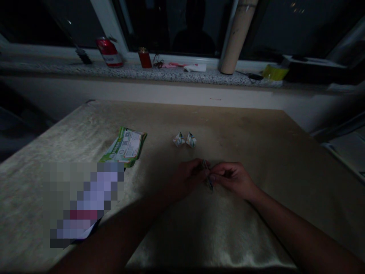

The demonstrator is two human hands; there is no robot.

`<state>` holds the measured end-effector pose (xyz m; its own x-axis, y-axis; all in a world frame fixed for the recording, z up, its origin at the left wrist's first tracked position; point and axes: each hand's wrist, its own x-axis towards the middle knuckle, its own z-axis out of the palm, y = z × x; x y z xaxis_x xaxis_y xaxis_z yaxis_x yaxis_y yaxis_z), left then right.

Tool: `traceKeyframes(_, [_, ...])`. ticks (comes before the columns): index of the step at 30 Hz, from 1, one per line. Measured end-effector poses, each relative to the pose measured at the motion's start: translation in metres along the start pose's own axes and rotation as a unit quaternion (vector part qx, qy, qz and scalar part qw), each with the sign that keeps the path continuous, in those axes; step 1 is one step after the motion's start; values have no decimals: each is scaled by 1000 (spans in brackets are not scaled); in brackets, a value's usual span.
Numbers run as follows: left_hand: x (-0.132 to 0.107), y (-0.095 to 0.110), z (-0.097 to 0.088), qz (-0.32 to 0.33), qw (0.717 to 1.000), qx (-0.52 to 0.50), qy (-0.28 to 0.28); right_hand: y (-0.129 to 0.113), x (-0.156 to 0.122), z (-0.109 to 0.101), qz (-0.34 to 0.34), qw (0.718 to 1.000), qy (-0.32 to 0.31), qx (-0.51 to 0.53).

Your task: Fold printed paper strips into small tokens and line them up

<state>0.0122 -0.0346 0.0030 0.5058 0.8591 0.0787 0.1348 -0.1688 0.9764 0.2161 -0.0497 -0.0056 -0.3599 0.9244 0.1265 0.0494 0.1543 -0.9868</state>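
Table fills the scene; over its middle, left hand and right hand meet, fingertips pinching; two folded shapes sit farther away; the small folded piece, grasped between both hands, probably wants light, even pressure for crisp creases.

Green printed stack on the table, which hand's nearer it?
Left. The left hand is to the right of the green printed stack; the right hand is farther right.
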Motion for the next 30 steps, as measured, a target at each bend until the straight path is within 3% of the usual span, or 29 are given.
traceKeyframes(3, [0,0,0,-7,1000,2,2,-4,-1,-1,-60,993,42,-88])
traceKeyframes(5, [0,0,1,-14,1000,13,7,-8,-2,-2,-120,973,45,-192])
traceKeyframes(9, [-1,0,3,-6,993,113,26,-12,-3,1,-164,912,-55,-373])
traceKeyframes(12, [-1,0,2,19,987,158,14,-12,-4,3,-146,891,-99,-419])
traceKeyframes(14, [-1,2,0,39,987,156,-2,-12,-4,3,-136,904,-101,-393])
traceKeyframes(17, [-2,4,-6,53,986,155,-15,-14,-3,0,-117,947,-97,-283])
traceKeyframes(21, [-3,4,-14,37,985,169,-11,-10,-2,-5,-23,995,-55,-80])
traceKeyframes(25, [-2,3,-18,36,988,151,0,0,0,-6,75,988,-36,131])
traceKeyframes(30, [-1,6,-20,28,989,146,-3,2,2,-1,80,965,-96,229])
